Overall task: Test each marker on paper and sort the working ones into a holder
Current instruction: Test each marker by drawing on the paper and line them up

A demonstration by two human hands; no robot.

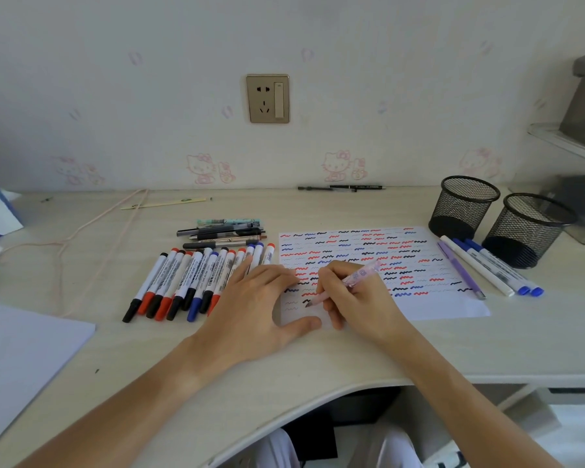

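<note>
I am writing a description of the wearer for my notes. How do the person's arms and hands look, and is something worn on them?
Both forearms are bare all the way to the bottom edge of the picture; no sleeves show. The left hand and the right hand carry no gloves, and no rings, watch or bracelet can be seen. The fingernails look short and unpainted.

Both forearms are showing bare, no sleeves, no watch or rings on the left hand (255,307) or right hand (360,298); white trousers (277,449) are peeking in at six o'clock.
</note>
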